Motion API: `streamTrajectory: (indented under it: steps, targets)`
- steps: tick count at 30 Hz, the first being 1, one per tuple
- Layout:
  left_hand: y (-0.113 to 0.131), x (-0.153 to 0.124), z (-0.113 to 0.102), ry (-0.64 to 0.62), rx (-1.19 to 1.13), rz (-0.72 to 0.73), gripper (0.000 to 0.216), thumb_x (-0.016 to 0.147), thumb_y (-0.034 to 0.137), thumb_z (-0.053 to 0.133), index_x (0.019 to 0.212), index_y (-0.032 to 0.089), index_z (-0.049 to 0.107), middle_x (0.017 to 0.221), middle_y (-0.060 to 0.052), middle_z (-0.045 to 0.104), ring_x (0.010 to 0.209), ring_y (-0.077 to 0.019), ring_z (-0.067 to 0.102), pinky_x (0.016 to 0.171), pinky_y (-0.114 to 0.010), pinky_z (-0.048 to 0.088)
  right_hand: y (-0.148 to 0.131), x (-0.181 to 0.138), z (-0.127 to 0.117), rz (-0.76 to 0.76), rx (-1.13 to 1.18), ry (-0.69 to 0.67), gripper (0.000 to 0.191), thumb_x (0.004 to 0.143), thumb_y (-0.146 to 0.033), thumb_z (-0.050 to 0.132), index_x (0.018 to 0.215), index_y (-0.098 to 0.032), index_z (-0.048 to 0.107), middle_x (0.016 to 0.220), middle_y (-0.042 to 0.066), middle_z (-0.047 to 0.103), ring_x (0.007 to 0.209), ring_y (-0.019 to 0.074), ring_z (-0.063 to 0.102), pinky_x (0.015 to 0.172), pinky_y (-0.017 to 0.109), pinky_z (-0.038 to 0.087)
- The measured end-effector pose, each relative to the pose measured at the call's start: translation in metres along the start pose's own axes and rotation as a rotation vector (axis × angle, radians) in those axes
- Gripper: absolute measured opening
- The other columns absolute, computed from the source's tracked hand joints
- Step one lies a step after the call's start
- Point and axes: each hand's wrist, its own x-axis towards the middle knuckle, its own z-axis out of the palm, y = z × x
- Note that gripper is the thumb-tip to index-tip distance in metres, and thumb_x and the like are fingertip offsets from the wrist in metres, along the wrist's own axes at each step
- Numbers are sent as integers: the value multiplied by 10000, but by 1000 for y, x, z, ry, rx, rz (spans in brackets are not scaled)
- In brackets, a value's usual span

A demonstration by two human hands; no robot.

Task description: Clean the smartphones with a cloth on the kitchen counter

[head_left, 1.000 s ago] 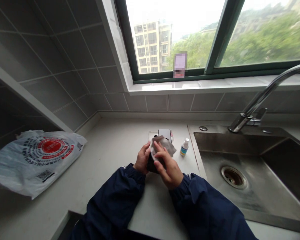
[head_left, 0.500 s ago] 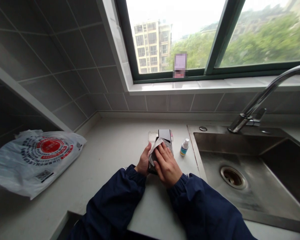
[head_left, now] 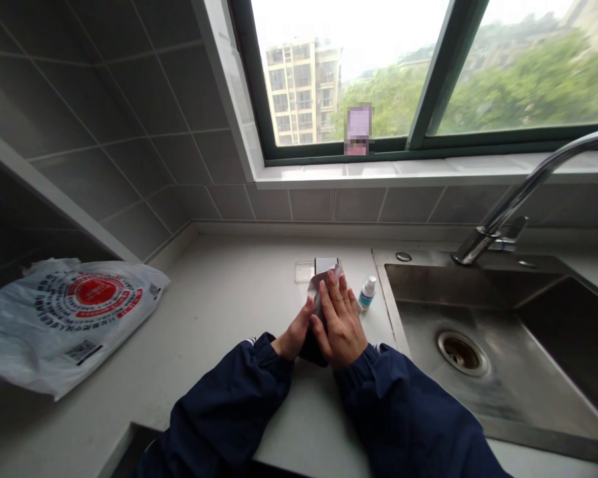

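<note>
Grey cloth (head_left: 317,289) lies over a dark flat device (head_left: 313,350), sandwiched beneath the right hand (head_left: 341,323), whose fingers stretch flat across it. The left hand (head_left: 294,334) grips the device's left edge, thumb showing. Room is tight on the right: a small bottle (head_left: 367,293) stands just beside the fingers, near the sink (head_left: 395,318) rim. Leftward, a wide stretch of counter (head_left: 229,292) reaches to a plastic bag (head_left: 99,302).

Right grip (head_left: 336,322), cloth (head_left: 317,291) farther up dark slab (head_left: 311,352).
</note>
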Motion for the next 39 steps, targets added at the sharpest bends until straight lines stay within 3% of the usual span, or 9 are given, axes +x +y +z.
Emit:
streamTrajectory:
  steps: [6,14,22,29,39]
  targets:
    - [-2,0,-2,-33,-82,-38,551,927,545,511,1349,202,592,1526,-63,447,1483,-249,262,1239,-392,145,-2,-1,4,-28,-23,-69,777,969,-251,426,1583,-151,-39,1643,143,8,1511,360,24,1161,610,241]
    - [10,0,-7,199,-156,-58,645,876,604,554,1331,147,587,1382,-137,588,1423,-311,379,1198,-445,250,0,-5,10,-154,-2,-203,829,892,-219,467,1579,-75,26,1634,180,53,1513,349,16,1167,586,256]
    - [20,0,-4,212,-268,-157,755,900,667,433,1421,121,467,1312,-182,624,1304,-332,525,1158,-469,306,-6,-6,7,-168,-10,-309,751,870,-223,499,1533,5,231,1625,196,98,1515,334,-9,1184,551,249]
    - [26,1,-10,174,-336,-165,823,901,713,336,1427,90,451,1318,-213,611,1276,-356,543,1131,-503,326,-11,-9,8,-194,-1,-339,753,903,-302,520,1528,11,241,1624,193,100,1517,327,-7,1184,545,264]
    - [31,3,-12,218,-317,-137,866,898,733,285,1415,61,458,1292,-233,620,1246,-375,561,1092,-515,364,-13,-10,8,-219,41,-395,762,898,-335,576,1503,32,296,1619,211,112,1513,352,33,1191,536,258]
